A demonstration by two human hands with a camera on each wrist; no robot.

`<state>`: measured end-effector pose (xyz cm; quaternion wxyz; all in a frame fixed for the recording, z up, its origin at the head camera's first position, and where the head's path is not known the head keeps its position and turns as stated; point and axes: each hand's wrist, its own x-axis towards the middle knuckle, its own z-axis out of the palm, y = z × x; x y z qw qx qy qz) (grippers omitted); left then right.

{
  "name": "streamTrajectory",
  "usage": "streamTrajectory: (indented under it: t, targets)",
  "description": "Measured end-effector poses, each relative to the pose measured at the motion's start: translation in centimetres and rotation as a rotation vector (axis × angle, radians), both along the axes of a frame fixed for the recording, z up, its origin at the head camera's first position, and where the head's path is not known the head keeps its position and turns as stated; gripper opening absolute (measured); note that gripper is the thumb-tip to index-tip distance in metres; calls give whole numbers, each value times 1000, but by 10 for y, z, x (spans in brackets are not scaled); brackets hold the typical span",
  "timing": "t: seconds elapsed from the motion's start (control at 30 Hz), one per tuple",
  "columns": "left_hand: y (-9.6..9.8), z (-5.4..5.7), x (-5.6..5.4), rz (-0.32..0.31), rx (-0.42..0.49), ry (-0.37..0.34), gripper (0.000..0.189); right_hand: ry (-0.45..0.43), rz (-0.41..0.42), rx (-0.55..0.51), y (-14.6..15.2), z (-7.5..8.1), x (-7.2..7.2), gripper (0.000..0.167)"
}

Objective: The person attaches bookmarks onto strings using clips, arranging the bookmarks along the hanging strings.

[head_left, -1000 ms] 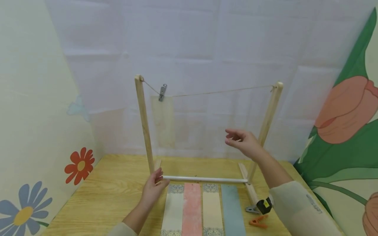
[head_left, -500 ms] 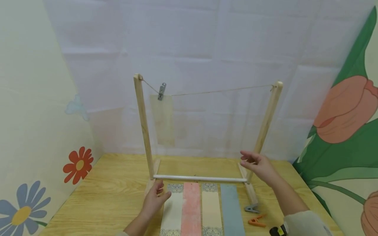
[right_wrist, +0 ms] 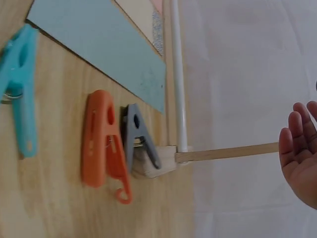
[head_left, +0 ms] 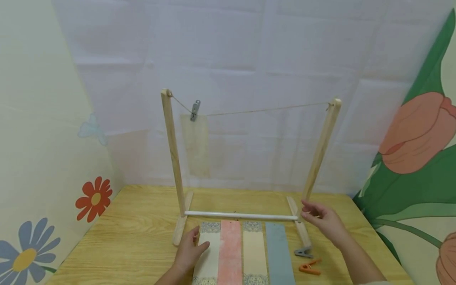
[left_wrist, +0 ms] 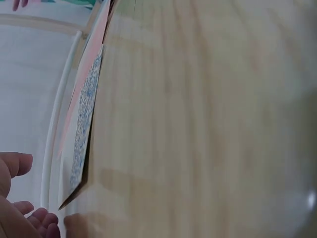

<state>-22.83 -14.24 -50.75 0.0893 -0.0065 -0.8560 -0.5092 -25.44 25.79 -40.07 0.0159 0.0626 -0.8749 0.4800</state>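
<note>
My left hand (head_left: 189,251), with its fingers apart and nothing in them, is at the left edge of a white paper strip (head_left: 209,253) with patterned ends. Beside this lie a pink strip (head_left: 231,253), a cream strip (head_left: 255,249) and a blue-grey strip (head_left: 280,253). My right hand (head_left: 325,223) holds nothing, its fingers loosely bent by the foot of the frame's right post (head_left: 322,150). Below it lie a grey clothespin (head_left: 303,252) and an orange clothespin (head_left: 310,267). The right wrist view adds a teal clothespin (right_wrist: 21,87).
A wooden frame with a white crossbar (head_left: 242,215) stands at the back of the table (head_left: 107,245). Along its string (head_left: 267,110), near the left post (head_left: 172,154), a grey clip (head_left: 195,111) holds a pale paper strip (head_left: 196,146). White sheeting (head_left: 231,51) hangs behind.
My right hand has come down and to the right, from mid-air inside the frame to its right foot. My left hand has lowered from the left post's base toward the white strip.
</note>
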Motion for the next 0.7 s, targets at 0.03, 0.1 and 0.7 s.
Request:
streamTrajectory:
  t: [0.03, 0.1, 0.7]
  targets:
    - [0, -1, 0, 7, -24, 2, 64, -6, -11, -3, 1, -3, 1, 50]
    - [1, -3, 1, 27, -68, 2, 65, -18, -35, -2, 2, -7, 4, 49]
    - [9, -13, 6, 190, -336, -64, 67, -158, -116, 33, 35, -38, 25, 56]
